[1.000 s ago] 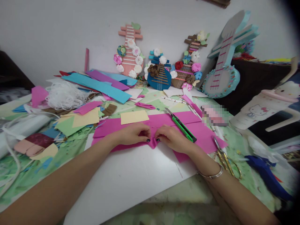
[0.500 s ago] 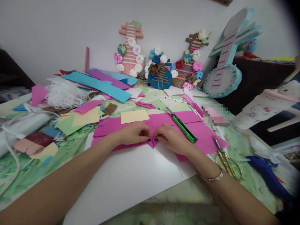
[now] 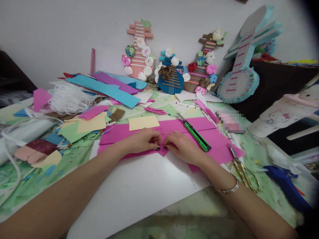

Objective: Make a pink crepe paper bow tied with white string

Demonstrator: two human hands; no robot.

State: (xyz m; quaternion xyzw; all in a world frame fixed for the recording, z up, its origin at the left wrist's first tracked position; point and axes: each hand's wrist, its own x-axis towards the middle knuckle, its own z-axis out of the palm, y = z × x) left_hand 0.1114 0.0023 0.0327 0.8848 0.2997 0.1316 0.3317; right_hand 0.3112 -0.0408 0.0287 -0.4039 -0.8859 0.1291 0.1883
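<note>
Magenta crepe paper (image 3: 174, 126) lies folded across a white board (image 3: 124, 196). A small pointed fold of it sticks out toward me between my two hands. My left hand (image 3: 144, 139) pinches this fold from the left, thumb and fingers together. From the right, my right hand (image 3: 181, 146) pinches the same fold, its fingertips almost meeting the left ones. The fingers partly hide the fold. A green utility knife (image 3: 196, 135) with its blade out rests on the paper beyond my right hand. Just past my left hand sits a cream paper rectangle (image 3: 144, 123).
Gold-handled scissors (image 3: 243, 172) and a blue glue gun (image 3: 286, 187) lie on the right. At left are paper scraps (image 3: 84, 127) and tangled white string (image 3: 71, 99). Flower-decorated paper instruments (image 3: 170, 79) lean on the wall. A white tumbler (image 3: 276, 116) stands far right.
Both hands keep their pinch on the magenta paper, with only a slight shift of the fingertips at the fold. The whole view has moved slightly.
</note>
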